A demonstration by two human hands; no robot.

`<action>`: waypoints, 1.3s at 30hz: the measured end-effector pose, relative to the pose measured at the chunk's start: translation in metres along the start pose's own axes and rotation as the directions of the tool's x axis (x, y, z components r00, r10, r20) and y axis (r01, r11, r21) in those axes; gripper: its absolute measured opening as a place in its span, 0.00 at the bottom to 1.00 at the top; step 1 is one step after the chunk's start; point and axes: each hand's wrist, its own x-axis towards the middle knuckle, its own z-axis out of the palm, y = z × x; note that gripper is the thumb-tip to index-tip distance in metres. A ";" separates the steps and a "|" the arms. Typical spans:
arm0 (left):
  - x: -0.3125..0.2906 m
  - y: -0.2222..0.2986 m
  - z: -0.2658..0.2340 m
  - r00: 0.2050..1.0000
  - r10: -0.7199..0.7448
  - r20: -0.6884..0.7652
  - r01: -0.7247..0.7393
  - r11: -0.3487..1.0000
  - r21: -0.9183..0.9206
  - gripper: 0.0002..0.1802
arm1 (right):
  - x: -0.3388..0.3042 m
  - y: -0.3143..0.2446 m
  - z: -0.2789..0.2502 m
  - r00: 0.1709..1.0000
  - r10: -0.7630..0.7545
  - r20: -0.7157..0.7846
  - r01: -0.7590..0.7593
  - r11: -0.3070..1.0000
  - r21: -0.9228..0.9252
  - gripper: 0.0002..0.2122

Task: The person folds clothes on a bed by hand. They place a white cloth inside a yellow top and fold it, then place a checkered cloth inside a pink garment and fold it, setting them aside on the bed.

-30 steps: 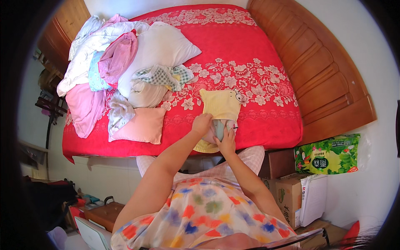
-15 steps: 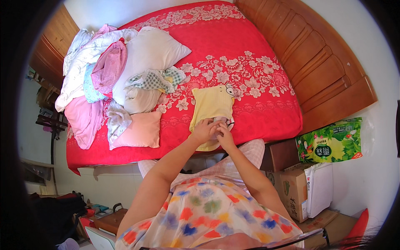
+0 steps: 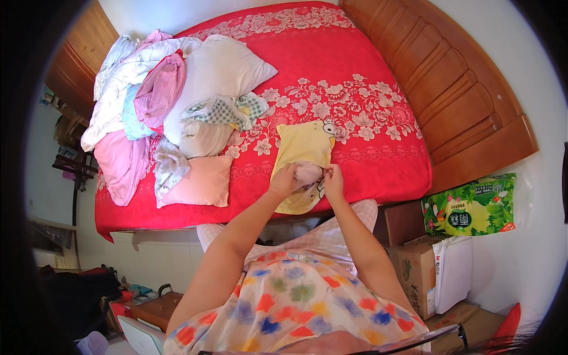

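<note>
Clothing: printed top, pale ground with red, blue, yellow and green blots; checked trousers, pale pink, knees at the bed's edge.
Floor, left: brown case with dark handle.
Floor, right: cardboard box, white flat parcel against its side; green packet with leafy print, beyond the box.
Left hand: fingers clamped on the left side of the yellow cover's opening.
Right hand: fingertips pinched together on the opening's right side, apart from the other hand.
Yellow cover: lying on the bed near its front edge, between the knees and the floral band; cartoon eye at the far right corner.
Pale filling: showing in the opening, between the two hands.
Bed: red spread, bands of pale flowers.
Bed, left: peach cushion, partly under a grey-white cloth; green checked cloth; white pillow; heaped pink cloth.
Bed, right side: brown wooden panel, moulded.
</note>
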 end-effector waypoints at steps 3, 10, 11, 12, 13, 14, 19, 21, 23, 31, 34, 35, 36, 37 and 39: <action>0.003 0.003 -0.016 0.989 -0.122 -0.087 0.102 0.974 -0.204 0.26 | -0.001 -0.016 0.002 0.997 -0.048 0.063 0.059 0.981 -0.184 0.03; 0.002 -0.046 -0.007 0.980 -0.186 -0.066 0.154 0.932 -0.328 0.20 | -0.019 -0.053 0.010 0.796 -0.393 0.460 0.562 0.762 -0.321 0.06; 0.004 -0.043 -0.004 0.984 -0.169 -0.065 0.138 0.934 -0.329 0.20 | -0.022 -0.048 0.011 0.782 -0.389 0.488 0.585 0.728 -0.357 0.07; 0.005 -0.041 -0.003 0.983 -0.170 -0.067 0.143 0.945 -0.294 0.20 | -0.024 -0.044 0.015 0.766 -0.384 0.516 0.609 0.691 -0.390 0.08; 0.006 -0.039 -0.003 0.983 -0.172 -0.070 0.149 0.954 -0.259 0.20 | -0.026 -0.040 0.018 0.749 -0.377 0.545 0.632 0.652 -0.418 0.09; 0.007 -0.035 -0.004 0.982 -0.173 -0.072 0.153 0.962 -0.224 0.20 | -0.028 -0.033 0.019 0.782 -0.296 0.549 0.589 0.638 -0.495 0.09; 0.004 -0.031 -0.010 0.993 -0.114 -0.038 0.102 0.968 -0.230 0.23 | -0.039 -0.016 0.021 0.853 -0.035 0.521 0.456 0.536 -0.711 0.11; 0.002 -0.020 -0.011 0.990 -0.090 -0.111 0.068 0.980 -0.188 0.23 | -0.040 -0.015 0.015 0.835 -0.003 0.550 0.458 0.558 -0.692 0.10; -0.003 -0.001 -0.011 0.959 -0.077 -0.273 0.044 0.991 -0.123 0.23 | -0.042 -0.018 0.007 0.828 -0.018 0.561 0.455 0.608 -0.651 0.09; -0.057 0.003 -0.005 0.996 0.023 -0.088 -0.020 0.999 0.038 0.14 | -0.059 -0.062 -0.027 0.853 -0.113 0.510 0.386 0.794 -0.470 0.07; -0.066 0.010 -0.005 0.993 0.100 -0.066 -0.096 0.994 0.060 0.14 | -0.060 -0.068 -0.029 0.795 -0.240 0.557 0.474 0.818 -0.325 0.07; -0.067 0.014 -0.007 0.989 0.133 -0.063 -0.128 0.988 0.081 0.14 | -0.060 -0.069 -0.028 0.795 -0.253 0.551 0.473 0.827 -0.302 0.06; -0.065 0.017 -0.009 0.984 0.164 -0.063 -0.159 0.984 0.080 0.14 | -0.059 -0.070 -0.026 0.796 -0.267 0.544 0.472 0.836 -0.280 0.06; -0.063 0.020 -0.011 0.979 0.195 -0.063 -0.190 0.979 0.078 0.15 | -0.058 -0.070 -0.025 0.797 -0.279 0.536 0.470 0.844 -0.258 0.06; -0.061 0.018 -0.015 0.979 0.195 -0.054 -0.186 0.974 0.131 0.14 | -0.055 -0.075 -0.027 0.791 -0.263 0.552 0.436 0.876 -0.207 0.07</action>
